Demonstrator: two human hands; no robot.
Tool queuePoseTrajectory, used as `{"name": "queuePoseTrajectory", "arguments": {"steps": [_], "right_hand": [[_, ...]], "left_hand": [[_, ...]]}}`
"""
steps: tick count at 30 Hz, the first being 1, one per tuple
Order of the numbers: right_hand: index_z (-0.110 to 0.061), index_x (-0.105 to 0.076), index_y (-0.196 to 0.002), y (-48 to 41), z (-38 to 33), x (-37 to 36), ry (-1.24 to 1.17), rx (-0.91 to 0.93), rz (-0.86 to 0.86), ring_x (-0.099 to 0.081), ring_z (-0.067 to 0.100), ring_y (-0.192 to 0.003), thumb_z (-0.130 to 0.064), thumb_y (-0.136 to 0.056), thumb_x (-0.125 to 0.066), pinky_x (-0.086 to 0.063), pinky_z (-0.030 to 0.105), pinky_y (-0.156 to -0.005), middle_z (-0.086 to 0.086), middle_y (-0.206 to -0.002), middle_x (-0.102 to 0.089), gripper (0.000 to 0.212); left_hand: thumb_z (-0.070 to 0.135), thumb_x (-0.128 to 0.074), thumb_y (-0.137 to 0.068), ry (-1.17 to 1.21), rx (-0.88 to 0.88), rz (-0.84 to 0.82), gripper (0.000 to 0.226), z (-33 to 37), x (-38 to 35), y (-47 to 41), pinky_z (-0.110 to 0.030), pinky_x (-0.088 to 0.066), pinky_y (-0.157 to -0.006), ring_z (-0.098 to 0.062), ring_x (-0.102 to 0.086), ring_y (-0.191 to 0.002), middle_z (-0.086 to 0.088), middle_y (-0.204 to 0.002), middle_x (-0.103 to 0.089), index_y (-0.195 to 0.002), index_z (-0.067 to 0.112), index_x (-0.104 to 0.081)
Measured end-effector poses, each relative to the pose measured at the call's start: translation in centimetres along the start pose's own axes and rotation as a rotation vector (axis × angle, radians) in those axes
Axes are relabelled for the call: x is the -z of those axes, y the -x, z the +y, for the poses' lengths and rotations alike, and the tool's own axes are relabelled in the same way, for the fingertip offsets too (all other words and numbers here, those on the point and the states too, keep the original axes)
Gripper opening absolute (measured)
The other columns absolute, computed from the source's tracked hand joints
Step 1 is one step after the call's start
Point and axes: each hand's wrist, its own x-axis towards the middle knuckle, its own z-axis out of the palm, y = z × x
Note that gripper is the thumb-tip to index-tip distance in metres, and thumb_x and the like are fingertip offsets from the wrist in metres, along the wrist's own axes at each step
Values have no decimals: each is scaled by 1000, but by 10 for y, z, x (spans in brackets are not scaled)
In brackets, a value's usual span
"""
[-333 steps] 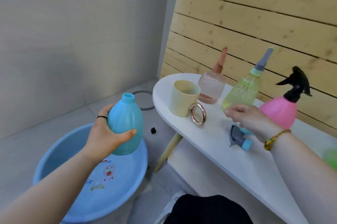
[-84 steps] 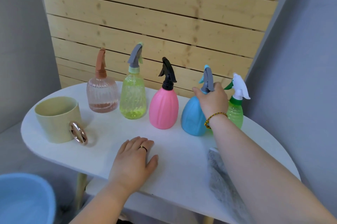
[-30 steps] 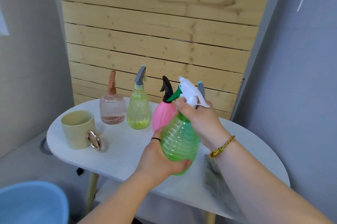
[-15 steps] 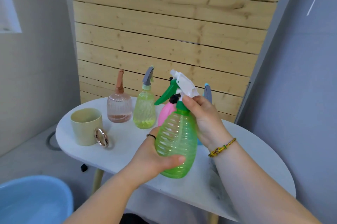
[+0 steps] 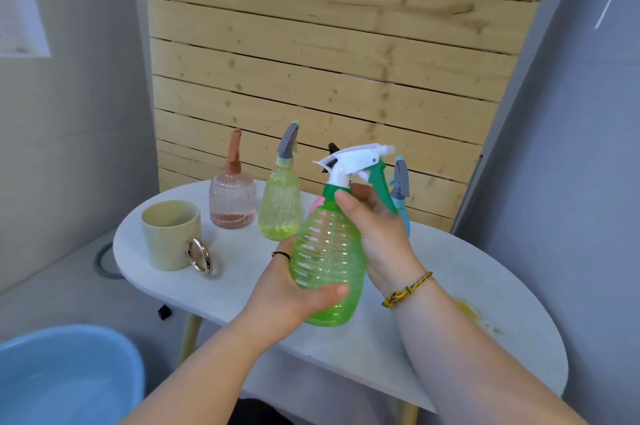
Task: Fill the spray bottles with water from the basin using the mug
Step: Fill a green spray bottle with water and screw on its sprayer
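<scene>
I hold a clear green spray bottle [image 5: 327,262] above the white table [image 5: 450,338]. My left hand [image 5: 294,293] grips its ribbed body from below. My right hand [image 5: 377,227] grips its neck just under the white-and-green spray head [image 5: 360,161]. The beige mug [image 5: 171,234] with a gold ring handle stands at the table's left end. The blue basin [image 5: 65,376] sits on the floor at lower left. A pink-clear bottle [image 5: 232,196] and a yellow-green bottle [image 5: 280,206] stand at the back. The pink and blue bottles are mostly hidden behind my hands.
A wooden slat wall rises behind the table and a grey wall stands at the right. A yellow stain [image 5: 467,315] marks the tabletop at the right. A small black object [image 5: 163,312] and a round floor drain [image 5: 104,260] lie left of the table.
The spray head has turned round under my right hand, its trigger now pointing right instead of left. My left hand keeps the bottle's body steady.
</scene>
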Motion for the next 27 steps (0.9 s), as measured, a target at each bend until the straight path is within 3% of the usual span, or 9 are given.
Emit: {"name": "queuePoseTrajectory", "arguments": {"steps": [3,6,8,11,14,17,20,23,27], "right_hand": [[-15,-63,-106,1,5,1,84,-71,-96,-59,17,-98,-36,-92,-48,-50,25,-78,11,-119,-59,30],[-17,-51,-126,0,0,-1,73,-224,-164,-57,18,-108,-69,-73,-41,-48,29,-88,5,-124,-58,75],[-18,-57,-112,-4,-2,-2,105,-202,-137,-63,12,-90,-64,-75,-54,-50,23,-78,0,-104,-64,59],[-15,-58,-83,-4,-3,-5,157,-67,38,-59,5,-57,-30,-83,-62,-47,13,-51,-6,-68,-61,16],[-16,-57,-72,-2,1,-5,84,-39,48,-58,2,-46,-17,-83,-64,-46,13,-46,-11,-49,-61,13],[-12,-61,-79,-6,-1,-2,-79,-164,-165,-63,7,-59,-18,-85,-55,-54,22,-59,-6,-67,-69,10],[-11,-58,-97,-12,-3,4,-94,-283,-287,-62,14,-84,-25,-95,-37,-48,30,-82,1,-93,-68,25],[-13,-59,-103,-17,14,0,113,-280,-60,-58,19,-90,-41,-94,-39,-41,33,-86,9,-107,-65,35],[-2,-62,-89,-14,25,-9,-11,-82,150,-58,24,-83,-24,-90,-53,-46,28,-77,18,-91,-63,23]], "left_hand": [[20,-81,-52,-23,1,32,57,-3,1,-1,-4,-44,-56,13,-60,-67,11,-90,-63,-93,32,-43],[26,-76,-46,-56,1,28,62,-3,2,-1,-3,-44,-57,15,-59,-68,16,-87,-62,-97,33,-43],[25,-80,-47,-100,-8,9,69,-3,3,-1,-3,-44,-59,17,-57,-71,18,-90,-61,-103,35,-40],[34,-78,-38,-55,19,-45,70,0,8,-1,-4,-45,-61,16,-58,-73,17,-94,-60,-98,36,-42],[55,-78,-22,60,39,-83,87,-4,15,-1,-8,-48,-64,10,-62,-77,13,-96,-64,-100,34,-46],[74,-74,-16,103,58,-106,103,-10,19,-1,-11,-49,-66,4,-64,-85,13,-92,-69,-105,31,-48],[53,-78,-26,93,62,-55,86,-11,25,-3,-9,-48,-62,5,-65,-78,14,-84,-70,-104,29,-52],[35,-78,-43,-15,33,89,65,-9,29,-4,-3,-44,-57,15,-59,-67,14,-90,-63,-100,34,-48],[25,-83,-57,-173,-27,166,70,-11,33,-3,0,-41,-62,13,-56,-78,21,-95,-57,-111,36,-40]]}}
